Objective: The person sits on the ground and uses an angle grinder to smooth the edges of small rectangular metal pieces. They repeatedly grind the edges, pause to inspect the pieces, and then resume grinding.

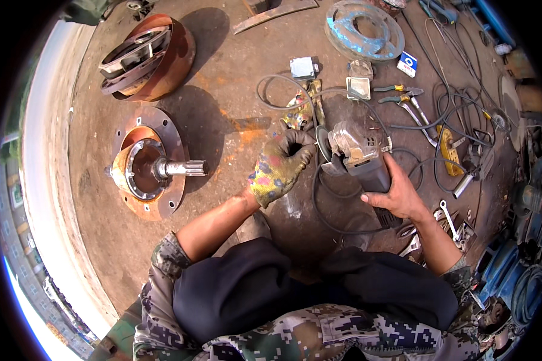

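My right hand, bare, is wrapped round the dark body of an angle grinder, holding it up with its head away from me. A thin disc sits on the left side of the grinder head, edge-on to me. My left hand wears a yellow, flower-patterned glove. Its thumb and forefinger are pinched together just left of the disc, on something small and pale that I cannot make out. Beyond it lies a matching glove, crumpled on the ground.
At left stands a rusty flanged housing with a splined shaft; behind it is a rusty drum. A blue-marked ring, a small grey box, pliers, a yellow power strip, wrenches and tangled cables lie right.
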`<action>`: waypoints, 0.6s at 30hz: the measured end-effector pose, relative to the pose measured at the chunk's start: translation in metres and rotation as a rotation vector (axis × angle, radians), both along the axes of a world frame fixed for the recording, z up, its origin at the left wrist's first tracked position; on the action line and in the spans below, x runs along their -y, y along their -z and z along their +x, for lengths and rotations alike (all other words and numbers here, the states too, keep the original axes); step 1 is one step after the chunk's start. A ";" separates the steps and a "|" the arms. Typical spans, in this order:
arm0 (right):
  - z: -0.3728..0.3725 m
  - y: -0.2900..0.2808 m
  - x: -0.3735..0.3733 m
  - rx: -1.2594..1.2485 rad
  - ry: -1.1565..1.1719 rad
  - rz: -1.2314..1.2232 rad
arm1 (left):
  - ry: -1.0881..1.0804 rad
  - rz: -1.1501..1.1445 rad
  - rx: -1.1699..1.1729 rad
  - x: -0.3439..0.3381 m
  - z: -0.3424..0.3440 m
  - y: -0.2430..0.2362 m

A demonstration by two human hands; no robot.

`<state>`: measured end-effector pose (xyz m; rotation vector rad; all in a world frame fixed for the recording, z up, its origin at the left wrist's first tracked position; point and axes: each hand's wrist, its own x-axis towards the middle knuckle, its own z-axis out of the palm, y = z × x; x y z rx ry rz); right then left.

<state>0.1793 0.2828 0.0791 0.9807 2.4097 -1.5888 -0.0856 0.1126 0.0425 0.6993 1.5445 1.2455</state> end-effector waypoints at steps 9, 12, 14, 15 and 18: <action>-0.004 -0.007 -0.001 0.079 -0.025 0.050 | -0.017 0.059 -0.220 0.006 -0.007 0.005; 0.004 -0.002 -0.003 0.085 -0.012 0.035 | 0.004 0.058 -0.291 0.006 -0.009 0.006; 0.002 -0.007 -0.002 0.038 0.057 -0.101 | -0.010 0.051 -0.248 0.006 -0.006 0.010; -0.001 -0.011 -0.001 0.033 0.053 -0.137 | -0.019 0.044 -0.230 0.006 -0.005 0.009; -0.005 -0.014 0.001 0.032 0.047 -0.191 | -0.002 0.034 -0.255 0.006 -0.006 0.003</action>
